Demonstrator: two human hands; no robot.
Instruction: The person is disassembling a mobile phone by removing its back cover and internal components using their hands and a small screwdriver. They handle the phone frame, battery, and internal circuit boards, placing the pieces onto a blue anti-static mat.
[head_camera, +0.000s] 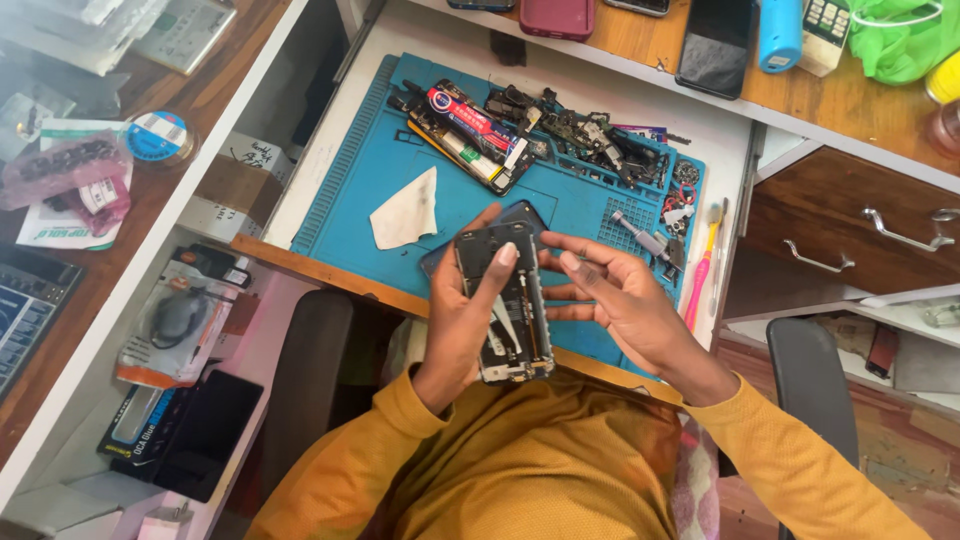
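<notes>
An opened black phone (515, 320), its back cover off and inner parts showing, is held upright over my lap by my left hand (462, 322), whose thumb lies across its upper part. My right hand (615, 300) is beside the phone's right edge, fingers spread and touching its top corner. Both sleeves are mustard yellow. Behind the phone lies a dark blue cover (520, 215) on the blue work mat (350, 190).
On the mat sit a white cloth (408, 212), a second opened phone (465, 135), a heap of small dark parts (590, 140), a small screwdriver (645, 240) and a pink toothbrush (700, 270). Phones rest on the wooden shelf (640, 40). Drawers (850, 225) stand right, packaged goods left.
</notes>
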